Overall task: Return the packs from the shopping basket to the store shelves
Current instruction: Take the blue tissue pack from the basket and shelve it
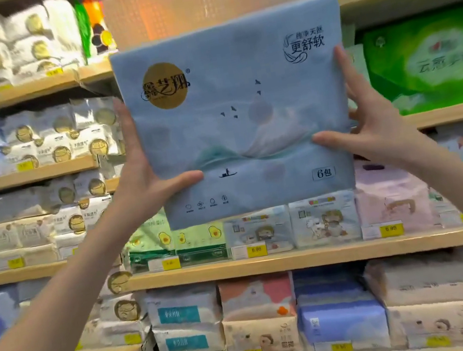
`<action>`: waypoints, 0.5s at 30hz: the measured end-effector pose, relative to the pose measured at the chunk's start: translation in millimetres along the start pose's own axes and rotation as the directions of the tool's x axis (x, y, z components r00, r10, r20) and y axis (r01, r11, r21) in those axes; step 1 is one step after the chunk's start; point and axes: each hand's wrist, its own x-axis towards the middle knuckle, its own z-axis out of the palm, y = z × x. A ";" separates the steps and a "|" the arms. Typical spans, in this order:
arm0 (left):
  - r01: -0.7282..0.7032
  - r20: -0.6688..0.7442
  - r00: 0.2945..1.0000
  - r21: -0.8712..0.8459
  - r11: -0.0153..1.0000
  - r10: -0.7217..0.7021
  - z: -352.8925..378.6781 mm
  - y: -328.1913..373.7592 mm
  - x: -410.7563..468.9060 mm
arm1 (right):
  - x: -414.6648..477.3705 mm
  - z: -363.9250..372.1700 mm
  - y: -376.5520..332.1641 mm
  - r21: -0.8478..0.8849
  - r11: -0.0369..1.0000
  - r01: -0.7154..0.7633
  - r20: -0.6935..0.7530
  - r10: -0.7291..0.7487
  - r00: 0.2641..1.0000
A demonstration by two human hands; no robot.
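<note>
A large light-blue tissue pack (239,112) with a gold round logo and a mountain drawing is held up in front of the store shelves, at the height of the upper shelves. My left hand (144,171) grips its left edge, thumb across the front and fingers behind. My right hand (369,127) grips the right edge the same way. The pack hides the shelf space directly behind it. No shopping basket is in view.
Wooden shelves (299,259) full of tissue packs surround the held pack. A green pack (431,59) sits on the upper right shelf. White packs with gold logos (59,140) fill the left shelves. Yellow price tags (256,250) line the shelf edges.
</note>
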 end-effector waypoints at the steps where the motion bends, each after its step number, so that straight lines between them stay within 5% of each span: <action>1: -0.033 -0.013 0.999 0.023 0.999 0.034 0.2 -1.9 12.1 | 9.6 -2.3 2.6 -0.011 1.000 0.012 -0.013 -0.012 1.000; 15: -0.202 -0.094 0.970 0.196 0.959 0.223 47.0 -58.1 144.1 | 127.3 -28.7 95.1 -0.265 0.948 0.177 -0.123 -0.215 0.969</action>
